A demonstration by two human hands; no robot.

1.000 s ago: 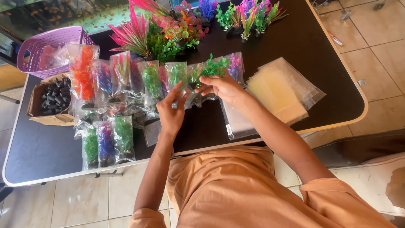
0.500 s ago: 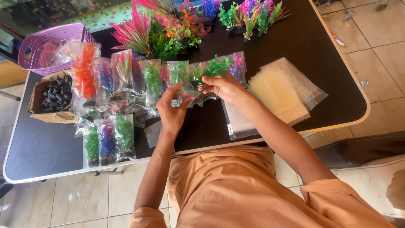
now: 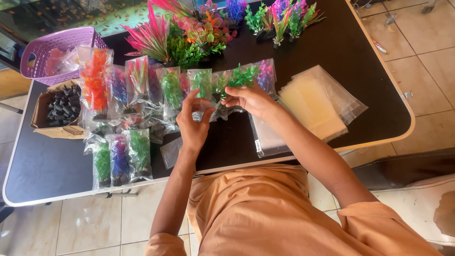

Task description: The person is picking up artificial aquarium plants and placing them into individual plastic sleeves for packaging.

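Clear plastic is wrapping the thing both hands are working on: a small bag [image 3: 222,92] with a green plant [image 3: 241,76] inside, held just above the middle of the black bench [image 3: 47,166]. The right hand [image 3: 251,99] is pinching the bag by thumb and fingers at its lower part, so the plant is pointing up and away from the person, toward the far edge; the bag's long axis is running roughly from near edge to far edge, tilted a little to the right. The left hand [image 3: 194,125] is standing just left of it, fingers spread and raised, fingertips touching the bag's left side rather than clenching it. The right hand is the nearer one and is carrying the weight.

Filled bags [image 3: 137,85] are lying in a row to the left, toward the far left corner, with three more [image 3: 118,159] near the near edge. A stack of empty bags [image 3: 313,104] is lying to the right, loose plants [image 3: 189,33] along the far edge, a purple basket [image 3: 57,47] and a box of dark bases [image 3: 61,106] at the left edge.

Compared with half a second ago, the left hand is sitting slightly lower and its fingers are opening wider; the bag is staying in much the same place.
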